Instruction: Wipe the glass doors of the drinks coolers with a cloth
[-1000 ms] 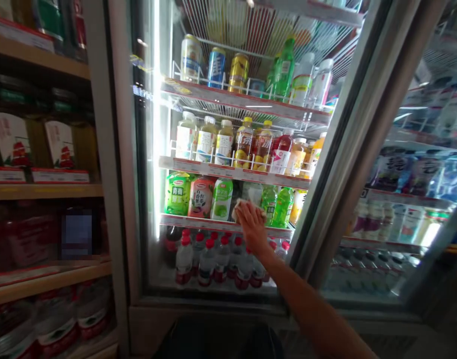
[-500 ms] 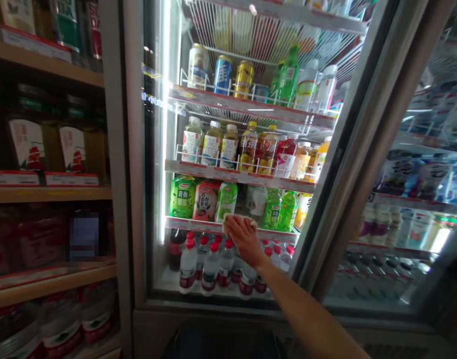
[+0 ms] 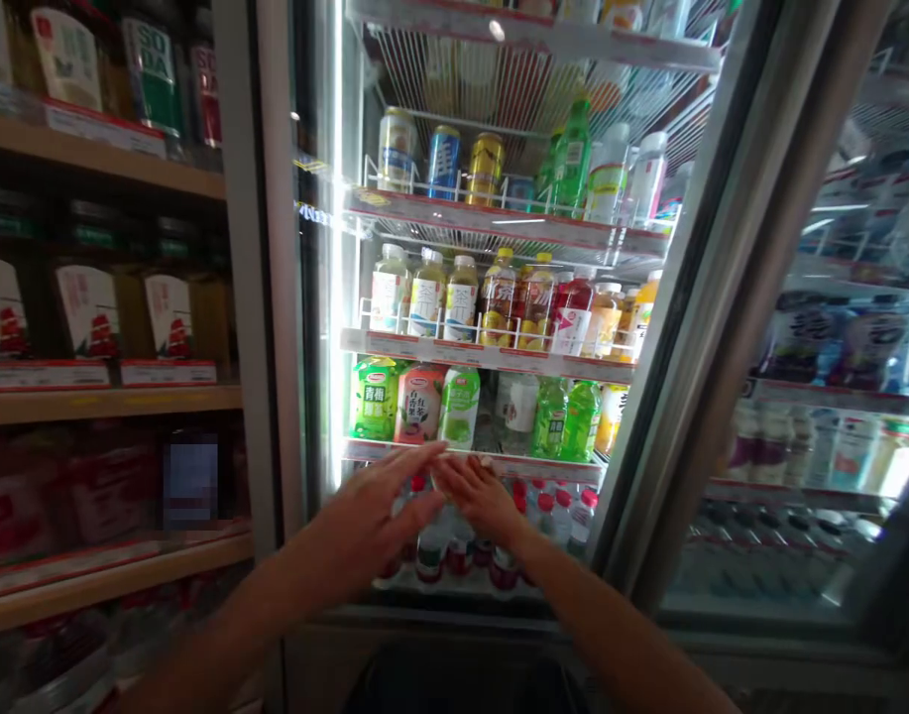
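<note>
My right hand (image 3: 491, 504) is closed over a pale crumpled cloth (image 3: 487, 462), of which only small edges show past the fingers. It is in front of the lower shelf's front strip (image 3: 528, 466), inside or at the opening of a lit drinks cooler. Just to its left, my left hand (image 3: 380, 511) reaches in with fingers stretched out and thumb apart, its fingertips close to the right hand and cloth. Whether they touch cannot be made out. Behind both hands stand a green-and-white bottle (image 3: 460, 407) and a red tea bottle (image 3: 419, 405).
Red-capped water bottles (image 3: 584, 516) fill the cooler's bottom. Tea bottles (image 3: 461, 297) and cans (image 3: 444, 164) line the upper shelves. A thick metal door frame (image 3: 722, 327) slants along the right. Wooden shelves (image 3: 112, 402) with bottles stand at the left.
My left hand has come into view from the lower left, up beside the right hand. My right hand, with the cloth, sits slightly lower. The view has shifted a little.
</note>
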Action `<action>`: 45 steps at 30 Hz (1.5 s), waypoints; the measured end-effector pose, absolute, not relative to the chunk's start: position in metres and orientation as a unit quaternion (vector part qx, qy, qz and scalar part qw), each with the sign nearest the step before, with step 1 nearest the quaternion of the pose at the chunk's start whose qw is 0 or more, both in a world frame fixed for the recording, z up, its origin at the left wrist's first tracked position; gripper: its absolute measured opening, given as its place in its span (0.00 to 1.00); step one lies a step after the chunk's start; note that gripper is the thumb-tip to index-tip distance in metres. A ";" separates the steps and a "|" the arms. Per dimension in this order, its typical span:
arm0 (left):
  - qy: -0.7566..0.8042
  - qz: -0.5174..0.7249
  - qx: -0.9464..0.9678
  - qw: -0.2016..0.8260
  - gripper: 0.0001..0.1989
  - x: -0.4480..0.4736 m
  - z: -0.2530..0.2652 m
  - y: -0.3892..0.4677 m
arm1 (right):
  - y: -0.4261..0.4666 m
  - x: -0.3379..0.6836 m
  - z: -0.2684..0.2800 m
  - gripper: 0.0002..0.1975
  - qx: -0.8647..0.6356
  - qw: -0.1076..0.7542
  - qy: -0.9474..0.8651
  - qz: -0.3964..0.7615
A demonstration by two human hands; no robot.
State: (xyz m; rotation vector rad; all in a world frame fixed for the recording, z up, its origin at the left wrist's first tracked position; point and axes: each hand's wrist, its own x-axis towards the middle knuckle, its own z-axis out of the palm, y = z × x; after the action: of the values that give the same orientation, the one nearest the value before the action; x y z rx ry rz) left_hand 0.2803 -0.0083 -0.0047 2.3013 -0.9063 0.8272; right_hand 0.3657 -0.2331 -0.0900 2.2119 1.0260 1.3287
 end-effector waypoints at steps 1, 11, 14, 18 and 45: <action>-0.329 0.312 0.855 0.251 0.23 0.291 -0.007 -0.009 | -0.236 0.364 -0.092 0.25 0.783 0.188 0.370 0.464; -0.229 0.433 0.867 0.091 0.27 0.364 -0.085 -0.039 | -0.287 0.346 -0.104 0.26 0.790 0.179 0.310 0.498; -0.219 0.440 0.867 0.081 0.27 0.365 -0.089 -0.046 | -0.292 0.348 -0.088 0.26 0.795 0.174 0.296 0.499; -0.202 0.443 0.870 0.072 0.28 0.369 -0.085 -0.050 | -0.288 0.356 -0.060 0.27 0.793 0.091 0.199 0.569; -0.193 0.487 0.851 0.025 0.31 0.383 -0.100 -0.052 | -0.382 0.332 -0.048 0.34 0.743 0.089 0.048 0.661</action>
State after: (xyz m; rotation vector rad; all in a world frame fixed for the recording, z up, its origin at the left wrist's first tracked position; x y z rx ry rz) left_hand 0.3827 -0.0525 -0.1003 2.6333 -0.5962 1.5075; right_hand 0.3316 -0.3823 -0.0483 2.2110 0.1421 1.9666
